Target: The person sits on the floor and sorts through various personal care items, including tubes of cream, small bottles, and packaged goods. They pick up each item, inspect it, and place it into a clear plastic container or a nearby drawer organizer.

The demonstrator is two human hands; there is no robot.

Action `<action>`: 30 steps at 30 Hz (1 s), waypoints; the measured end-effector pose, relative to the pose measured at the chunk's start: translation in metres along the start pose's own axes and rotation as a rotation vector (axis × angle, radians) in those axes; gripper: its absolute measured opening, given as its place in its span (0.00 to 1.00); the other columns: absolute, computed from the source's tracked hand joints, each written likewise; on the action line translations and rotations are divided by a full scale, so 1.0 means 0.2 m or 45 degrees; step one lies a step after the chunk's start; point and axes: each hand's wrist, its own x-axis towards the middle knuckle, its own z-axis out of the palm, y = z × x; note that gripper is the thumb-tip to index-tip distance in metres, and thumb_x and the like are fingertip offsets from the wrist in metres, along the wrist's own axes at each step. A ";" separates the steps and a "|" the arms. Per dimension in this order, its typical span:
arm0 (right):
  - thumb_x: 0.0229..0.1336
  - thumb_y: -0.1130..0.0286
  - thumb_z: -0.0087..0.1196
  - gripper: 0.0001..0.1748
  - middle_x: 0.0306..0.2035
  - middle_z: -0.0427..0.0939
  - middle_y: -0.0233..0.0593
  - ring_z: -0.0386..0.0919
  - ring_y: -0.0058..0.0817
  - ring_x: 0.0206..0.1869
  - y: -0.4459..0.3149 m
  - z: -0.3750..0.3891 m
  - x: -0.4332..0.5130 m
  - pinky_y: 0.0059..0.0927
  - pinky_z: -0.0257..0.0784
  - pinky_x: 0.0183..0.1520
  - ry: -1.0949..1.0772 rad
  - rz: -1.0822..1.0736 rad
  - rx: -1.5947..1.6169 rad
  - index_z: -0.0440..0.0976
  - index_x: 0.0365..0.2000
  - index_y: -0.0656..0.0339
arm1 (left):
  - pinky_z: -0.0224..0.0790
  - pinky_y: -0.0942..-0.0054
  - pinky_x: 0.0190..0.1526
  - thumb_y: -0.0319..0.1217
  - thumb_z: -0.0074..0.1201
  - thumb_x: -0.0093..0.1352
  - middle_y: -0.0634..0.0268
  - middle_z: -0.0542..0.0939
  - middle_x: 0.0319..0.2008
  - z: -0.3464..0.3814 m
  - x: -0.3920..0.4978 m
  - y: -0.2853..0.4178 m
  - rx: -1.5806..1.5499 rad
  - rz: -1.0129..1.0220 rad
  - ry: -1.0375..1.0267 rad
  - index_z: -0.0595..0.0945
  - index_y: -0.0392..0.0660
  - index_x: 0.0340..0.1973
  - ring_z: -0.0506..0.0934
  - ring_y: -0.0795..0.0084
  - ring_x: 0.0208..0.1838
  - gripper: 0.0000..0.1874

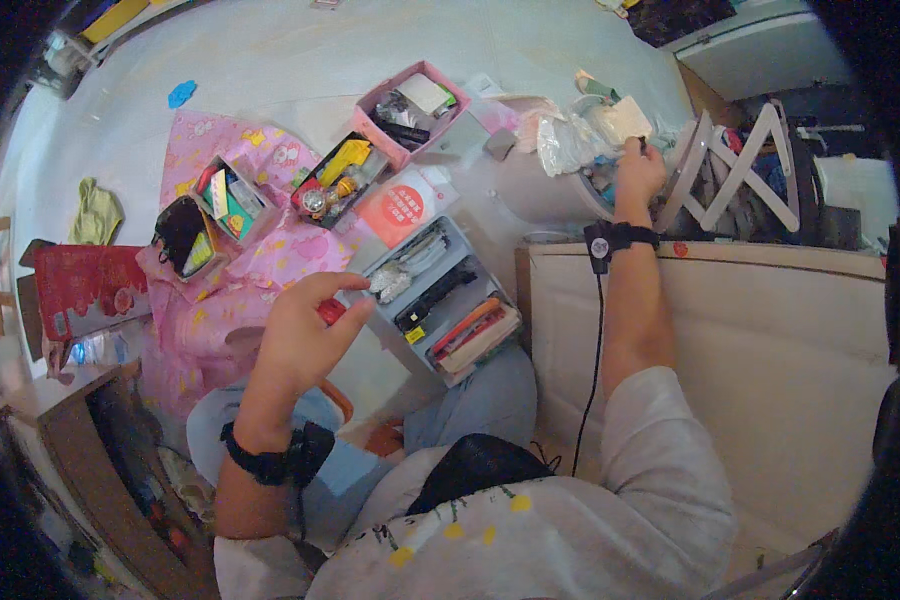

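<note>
My left hand hovers left of a grey-blue divided organizer tray, thumb and forefinger apart. A small red object shows inside its curled grip; its kind is unclear. In the tray's compartments lie clear-wrapped items, a black long item and a stack of red, orange and cream flat items. My right hand reaches over a grey waste bin heaped with crumpled plastic and paper. A small dark thing is at its fingertips, beside a cream-coloured piece.
A pink box, a black box of small items and two small open boxes stand around a pink printed cloth. A red paper bag is at left. Beside the bin are a white folding rack and a cream panel.
</note>
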 end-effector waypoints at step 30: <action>0.58 0.59 0.47 0.16 0.32 0.72 0.47 0.64 0.25 0.20 -1.16 -1.06 -1.01 0.22 0.59 0.16 -1.209 1.500 2.134 0.74 0.32 0.63 | 0.65 0.79 0.22 0.33 0.51 0.70 0.61 0.80 0.35 -0.03 -0.09 -0.04 -0.969 -0.748 -0.552 0.78 0.40 0.38 0.73 0.76 0.21 0.09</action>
